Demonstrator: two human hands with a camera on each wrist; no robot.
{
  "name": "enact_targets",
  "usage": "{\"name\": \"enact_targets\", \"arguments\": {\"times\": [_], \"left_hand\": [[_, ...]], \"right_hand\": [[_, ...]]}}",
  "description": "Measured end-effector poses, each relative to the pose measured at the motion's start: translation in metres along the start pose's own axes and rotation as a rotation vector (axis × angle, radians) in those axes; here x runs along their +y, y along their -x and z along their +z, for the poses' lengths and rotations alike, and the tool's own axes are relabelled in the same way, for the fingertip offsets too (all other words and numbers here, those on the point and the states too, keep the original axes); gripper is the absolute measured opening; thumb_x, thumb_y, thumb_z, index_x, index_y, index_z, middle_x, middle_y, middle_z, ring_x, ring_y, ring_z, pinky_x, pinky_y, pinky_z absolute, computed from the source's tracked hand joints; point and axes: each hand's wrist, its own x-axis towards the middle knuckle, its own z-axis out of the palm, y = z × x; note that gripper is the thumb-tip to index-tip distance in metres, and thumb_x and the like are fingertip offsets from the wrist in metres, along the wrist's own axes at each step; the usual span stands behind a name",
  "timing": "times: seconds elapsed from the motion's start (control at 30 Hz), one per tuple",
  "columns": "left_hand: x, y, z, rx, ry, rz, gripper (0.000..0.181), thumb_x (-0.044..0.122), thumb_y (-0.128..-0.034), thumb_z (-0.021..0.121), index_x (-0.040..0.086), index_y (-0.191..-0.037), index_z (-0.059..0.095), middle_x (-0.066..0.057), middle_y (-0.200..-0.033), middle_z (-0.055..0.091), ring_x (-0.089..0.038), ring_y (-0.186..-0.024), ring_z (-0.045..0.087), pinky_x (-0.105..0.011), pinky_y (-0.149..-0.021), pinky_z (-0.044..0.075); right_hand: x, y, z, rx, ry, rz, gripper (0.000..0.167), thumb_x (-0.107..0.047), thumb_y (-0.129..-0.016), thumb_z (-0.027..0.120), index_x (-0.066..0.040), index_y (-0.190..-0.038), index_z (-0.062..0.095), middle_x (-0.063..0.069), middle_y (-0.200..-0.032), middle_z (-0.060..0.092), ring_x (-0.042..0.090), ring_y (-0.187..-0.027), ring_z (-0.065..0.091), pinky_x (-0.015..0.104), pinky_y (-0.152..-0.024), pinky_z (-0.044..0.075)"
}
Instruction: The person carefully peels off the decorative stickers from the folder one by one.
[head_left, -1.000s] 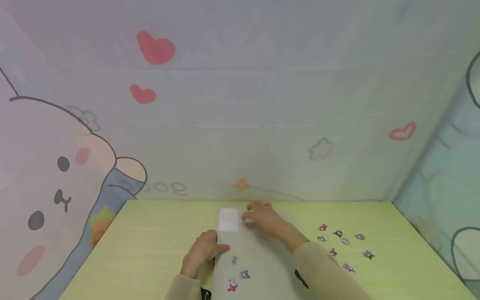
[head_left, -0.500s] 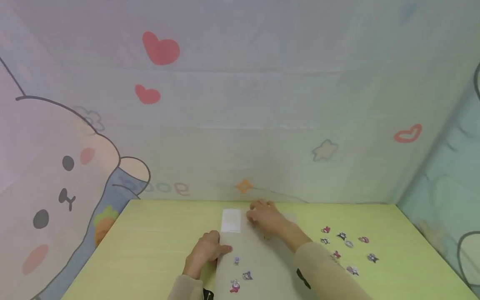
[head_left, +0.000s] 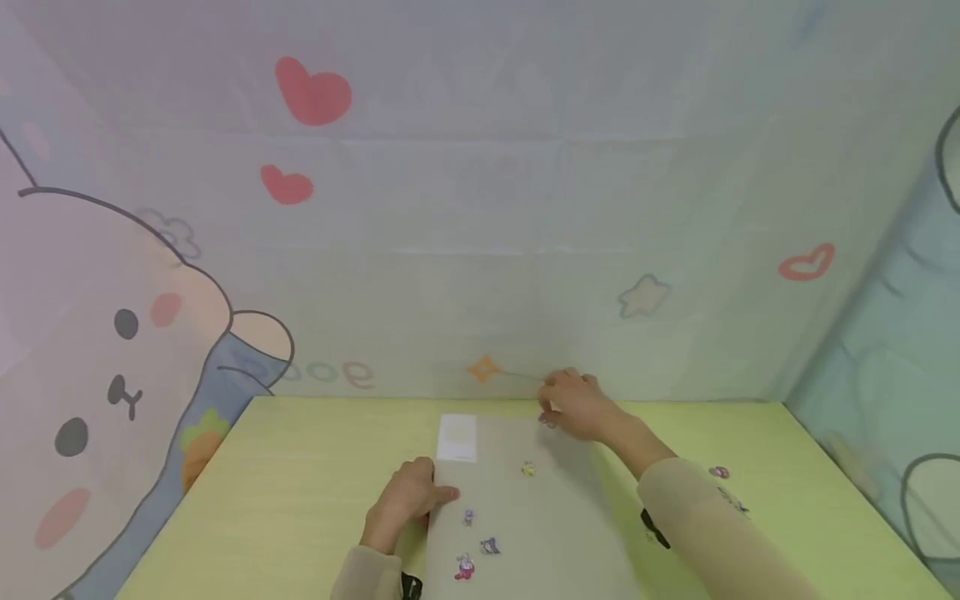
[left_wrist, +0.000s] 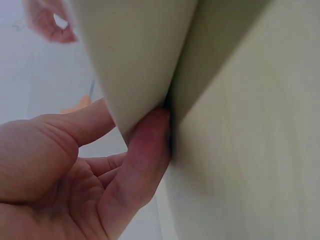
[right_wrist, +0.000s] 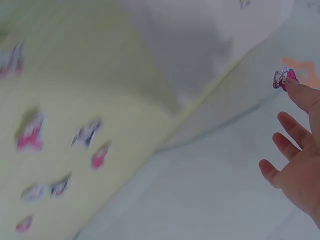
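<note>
Head view: the right hand (head_left: 579, 406) holds a character sticker (head_left: 548, 421) at its fingertips by the pale board's (head_left: 555, 525) far edge, right of centre; contact is indeterminate. The left hand (head_left: 407, 496), farther from that sticker, grips the board's left edge.

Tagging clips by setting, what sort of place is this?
Likely an indoor craft or recording corner, though the wider room isn't visible: a yellow table, a creased backdrop printed with hearts and a cartoon animal, and small cartoon cutouts, some on a pale panel.
</note>
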Motion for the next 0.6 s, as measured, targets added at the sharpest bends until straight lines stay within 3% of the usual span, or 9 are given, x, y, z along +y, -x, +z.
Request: {"name": "enact_targets", "arguments": {"times": [0.3, 0.6], "left_hand": [[-0.001, 0.004, -0.003, 0.011, 0.019, 0.012, 0.029, 0.016, -0.0865, 0.075, -0.007, -0.093, 0.058, -0.013, -0.073, 0.062, -0.022, -0.051, 0.063, -0.034, -0.056, 0.053], [-0.001, 0.003, 0.001, -0.008, 0.010, 0.019, 0.028, 0.016, -0.0874, 0.074, -0.007, -0.093, 0.059, -0.012, -0.071, 0.062, -0.022, -0.052, 0.064, -0.034, -0.056, 0.053]], "right_hand": [[0.050, 0.044, -0.032, -0.032, 0.018, 0.116, 0.012, -0.020, -0.093, 0.069, -0.018, -0.085, 0.060, 0.012, -0.114, 0.054, 0.039, -0.109, 0.045, 0.067, -0.085, 0.034], [0.099, 0.099, -0.024, -0.013, -0.004, 0.231, 0.016, -0.014, -0.090, 0.071, -0.016, -0.082, 0.058, 0.013, -0.105, 0.057, 0.041, -0.097, 0.047, 0.063, -0.071, 0.037]]}}
